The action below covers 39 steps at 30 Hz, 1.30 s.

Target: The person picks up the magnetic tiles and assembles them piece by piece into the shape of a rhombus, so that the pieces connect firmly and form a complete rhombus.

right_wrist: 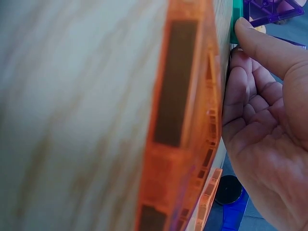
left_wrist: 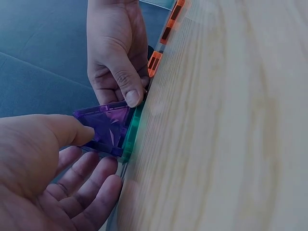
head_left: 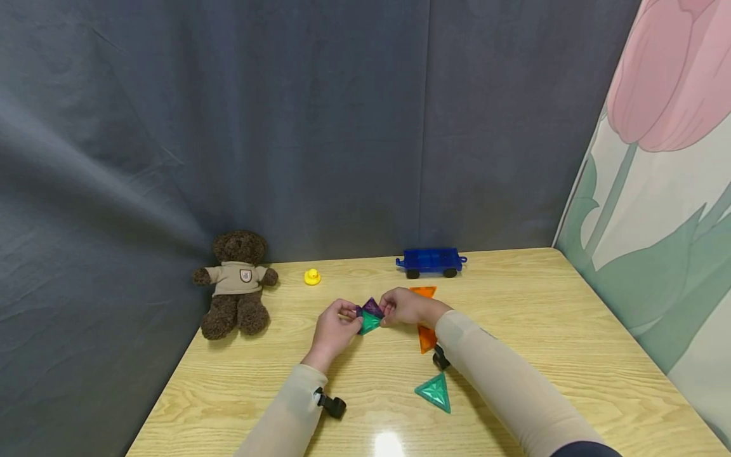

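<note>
In the head view, the left hand (head_left: 334,327) and right hand (head_left: 405,306) meet from either side at a small build on the bench (head_left: 200,400): a green tile (head_left: 370,322) with a purple triangular tile (head_left: 372,308) at its far side. A loose green triangular tile (head_left: 436,392) lies nearer the person, orange tiles (head_left: 427,339) lie by the right forearm, and a blue wagon (head_left: 431,260) stands behind.

In the left wrist view, the purple triangular tile stands tilted along the edge of the green tile, which sits low at the bench. The left grip is a light pinch, thumb on the purple face, the other fingers loosely bent beneath. The right thumb meets the corner where purple and green join.

In the right wrist view, the right grip is nearly closed, thumb tip on the green tile's end, fingers curled below; exactly how they bear on it is hidden.

The step in hand appears to be seating tiles edge to edge; the next move calls for steadying the green tile while the purple edge is lined up.
</note>
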Motion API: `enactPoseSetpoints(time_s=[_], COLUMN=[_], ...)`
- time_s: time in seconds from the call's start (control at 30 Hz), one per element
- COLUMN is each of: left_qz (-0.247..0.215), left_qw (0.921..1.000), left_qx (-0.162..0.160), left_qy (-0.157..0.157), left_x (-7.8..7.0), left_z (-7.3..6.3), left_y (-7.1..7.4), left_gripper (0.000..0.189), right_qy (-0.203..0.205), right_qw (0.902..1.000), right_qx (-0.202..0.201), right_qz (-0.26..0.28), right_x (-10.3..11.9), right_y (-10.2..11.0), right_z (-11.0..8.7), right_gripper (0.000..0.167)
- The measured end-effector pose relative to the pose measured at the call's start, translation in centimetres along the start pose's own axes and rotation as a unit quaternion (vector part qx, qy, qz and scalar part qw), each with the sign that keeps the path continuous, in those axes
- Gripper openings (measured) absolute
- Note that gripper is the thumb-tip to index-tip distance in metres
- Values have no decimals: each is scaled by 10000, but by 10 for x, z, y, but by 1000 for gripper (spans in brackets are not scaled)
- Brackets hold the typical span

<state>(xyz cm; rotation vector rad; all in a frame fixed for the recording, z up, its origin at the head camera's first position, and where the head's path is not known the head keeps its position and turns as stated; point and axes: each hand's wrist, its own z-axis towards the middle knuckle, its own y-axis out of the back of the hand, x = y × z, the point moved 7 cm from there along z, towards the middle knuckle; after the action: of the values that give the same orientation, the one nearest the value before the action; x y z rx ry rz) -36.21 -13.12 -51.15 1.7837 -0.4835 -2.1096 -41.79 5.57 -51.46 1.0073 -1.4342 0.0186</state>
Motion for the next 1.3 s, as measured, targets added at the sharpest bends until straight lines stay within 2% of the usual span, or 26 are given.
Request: enactPoseSetpoints(time_s=[0.33, 0.93, 1.3], left_qz=[154, 243, 115], left_qw=[9998, 9996, 9988], left_qx=[90, 162, 469], left_qy=[-55, 30, -46], left_x=[-2, 0, -1], left_z=[-2, -1, -2], left_y=[-2, -4, -2], left_gripper=[24, 24, 27], right_qy=[-24, 12, 54], right_qw=[10000, 9999, 10000], right_qx=[1, -33, -16], right_qz=[49, 103, 51], right_x=[1, -1, -1], right_y=[2, -1, -1], right_z=[-2, 1, 1], right_gripper=[20, 18, 17])
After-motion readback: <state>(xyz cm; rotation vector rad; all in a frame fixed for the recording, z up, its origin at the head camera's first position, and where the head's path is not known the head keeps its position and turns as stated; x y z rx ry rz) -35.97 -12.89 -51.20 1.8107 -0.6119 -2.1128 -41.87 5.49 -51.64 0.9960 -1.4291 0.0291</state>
